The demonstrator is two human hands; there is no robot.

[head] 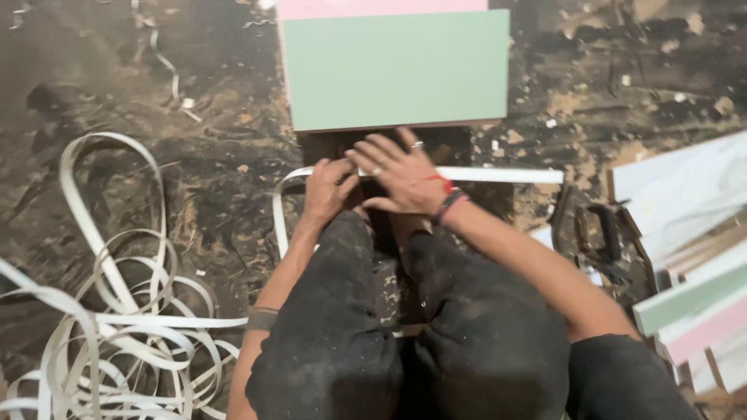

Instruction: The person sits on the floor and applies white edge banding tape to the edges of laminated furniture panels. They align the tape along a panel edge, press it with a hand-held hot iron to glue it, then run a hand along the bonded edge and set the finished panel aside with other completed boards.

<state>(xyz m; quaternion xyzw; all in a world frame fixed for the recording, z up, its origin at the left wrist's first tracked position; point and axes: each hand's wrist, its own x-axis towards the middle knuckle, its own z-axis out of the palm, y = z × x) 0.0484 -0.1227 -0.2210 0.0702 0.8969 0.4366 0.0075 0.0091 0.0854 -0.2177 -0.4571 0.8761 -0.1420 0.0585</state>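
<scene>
Fingers [373, 152] on left-right white strip [498, 175]

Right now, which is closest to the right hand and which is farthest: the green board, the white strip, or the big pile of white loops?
1. White strip: under the right hand.
2. Green board: just beyond the fingers.
3. Pile of white loops: far off on the left floor.

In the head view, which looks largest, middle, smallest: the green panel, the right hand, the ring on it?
1. Green panel
2. Right hand, though nearer the camera
3. Ring
</scene>
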